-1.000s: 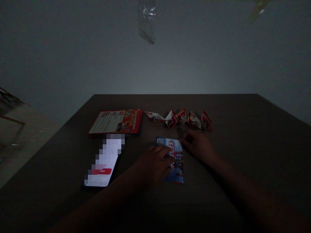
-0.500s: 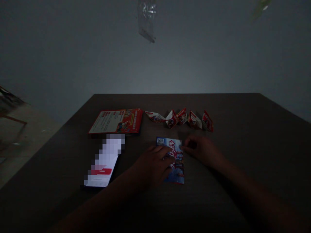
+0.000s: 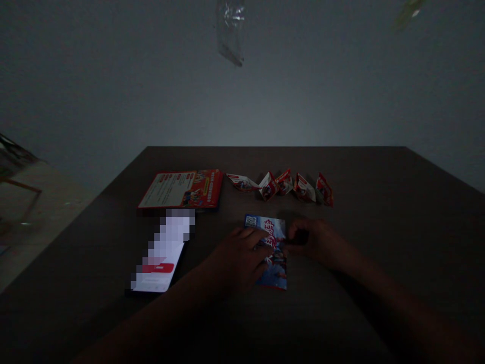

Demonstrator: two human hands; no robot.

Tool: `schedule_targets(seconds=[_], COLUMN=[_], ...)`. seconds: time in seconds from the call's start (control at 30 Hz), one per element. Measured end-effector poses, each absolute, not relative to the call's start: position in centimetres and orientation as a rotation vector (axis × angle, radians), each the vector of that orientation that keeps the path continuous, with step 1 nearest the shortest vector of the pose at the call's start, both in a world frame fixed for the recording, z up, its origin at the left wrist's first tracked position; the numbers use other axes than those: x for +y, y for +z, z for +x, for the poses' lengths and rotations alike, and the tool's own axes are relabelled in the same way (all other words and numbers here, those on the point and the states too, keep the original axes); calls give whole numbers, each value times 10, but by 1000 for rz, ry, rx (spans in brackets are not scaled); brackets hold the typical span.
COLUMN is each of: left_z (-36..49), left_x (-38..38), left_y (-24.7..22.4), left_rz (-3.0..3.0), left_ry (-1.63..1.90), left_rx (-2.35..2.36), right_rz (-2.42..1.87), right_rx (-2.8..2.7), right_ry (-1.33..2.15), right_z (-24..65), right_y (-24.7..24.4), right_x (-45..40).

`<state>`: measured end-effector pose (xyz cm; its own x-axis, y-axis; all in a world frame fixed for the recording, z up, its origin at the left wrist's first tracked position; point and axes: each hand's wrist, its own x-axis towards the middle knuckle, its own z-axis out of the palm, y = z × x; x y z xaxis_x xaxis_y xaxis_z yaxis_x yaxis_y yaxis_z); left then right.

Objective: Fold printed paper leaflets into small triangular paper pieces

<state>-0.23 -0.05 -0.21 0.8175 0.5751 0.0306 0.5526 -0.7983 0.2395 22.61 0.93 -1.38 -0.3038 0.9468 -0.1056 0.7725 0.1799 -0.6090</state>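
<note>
Leaflet between two hands on a dim worktop

Phone point(image 3: 161, 255): lit screen up, lying on the worktop point(image 3: 382, 202); its far end is just beside the pack.
Pack point(image 3: 174, 191): red and white, printed face up.
Left hand point(image 3: 240, 255): palm down, grip spread, nothing clasped; fingers rest on the leaflet's left part, hiding some of it.
Leaflet point(image 3: 278, 258): blue, printed, lying flat on the worktop between the hands.
Folded papers point(image 3: 283, 182): red and white zigzag row beyond the leaflet; whether all are joined cannot be told.
Right hand point(image 3: 318, 240): grip curled to a small ring, thumb and fingers nearly closed, at the leaflet's right edge; too dark to tell whether it has hold of that edge.

Risks, as judged: the leaflet could skid or turn if the left fingers press too lightly against a pull from the right; its edge could crease if pinched hard. A leftward swing of the left forearm could nudge the phone.

Orientation: the leaflet's long axis runs near to far; the QR-code end points away from the person, code at far left.
</note>
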Motion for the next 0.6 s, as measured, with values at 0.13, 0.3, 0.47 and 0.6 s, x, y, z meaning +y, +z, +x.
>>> schedule_targets(seconds=[0.13,0.3,0.47,0.6], left_z=[-2,-2,-2,-2], left_x=[-1,-1,-1,-1], left_y=[-1,-1,-2,0], left_rz=[2781,2776,2774,2766], left_ry=[141,141,171,162], left_rx=[879,897,868,877], right_rz=[-1594,-1566,-1579,-1634], right_rx=[-2196,-2226,-2175,-2145], right_ry=[808,808,818,796], right_z=[227,227,226,226], right_y=[-14,-12,-13,-15], right_x=[9,8,10,14])
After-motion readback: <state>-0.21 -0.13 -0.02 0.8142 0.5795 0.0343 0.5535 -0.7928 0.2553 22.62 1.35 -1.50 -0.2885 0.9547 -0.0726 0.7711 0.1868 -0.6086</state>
